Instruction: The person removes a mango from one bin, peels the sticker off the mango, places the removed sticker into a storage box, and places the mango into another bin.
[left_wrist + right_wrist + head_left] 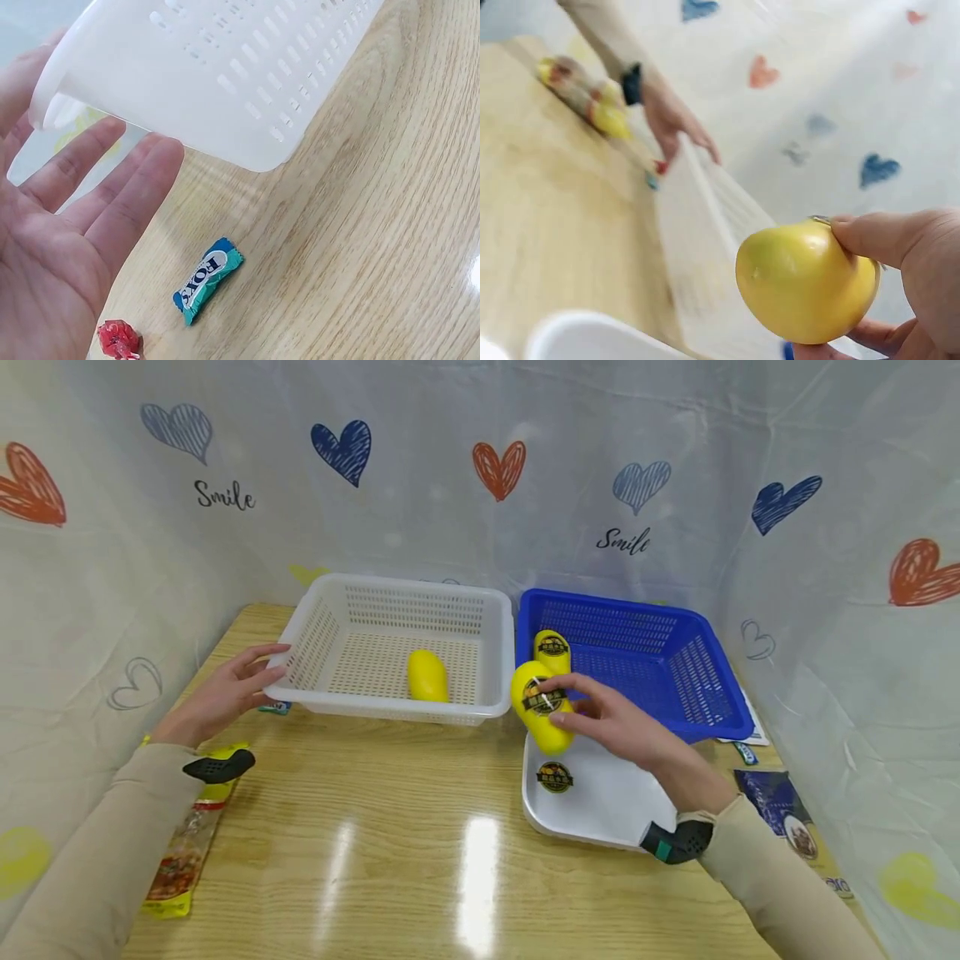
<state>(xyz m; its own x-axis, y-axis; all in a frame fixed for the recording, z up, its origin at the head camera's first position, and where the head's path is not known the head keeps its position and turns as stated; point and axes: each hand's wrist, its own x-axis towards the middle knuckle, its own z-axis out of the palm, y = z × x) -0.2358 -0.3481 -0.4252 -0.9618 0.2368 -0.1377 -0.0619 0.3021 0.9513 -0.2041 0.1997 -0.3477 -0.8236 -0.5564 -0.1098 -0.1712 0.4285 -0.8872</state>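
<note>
My right hand (611, 718) pinches a yellow mango (795, 285) between thumb and fingers. In the head view the mango, with a dark oval label, hangs in front of the gap between two baskets, above a white tray (600, 793). At the left, my left hand (236, 685) holds the front left corner of the white basket (397, 706); in the left wrist view its fingertips meet the underside of the rim. One mango (428, 677) lies in that basket. Another labelled mango (552, 645) is in the blue basket (637, 602), partly hidden by the held one.
A dark round label (555, 777) lies on the white tray. Near the white basket's left corner are a teal candy (208, 279) and a red-wrapped one (118, 339). A yellow snack packet (180, 860) lies left; a dark blue packet (776, 806) lies right. Printed curtains surround the table.
</note>
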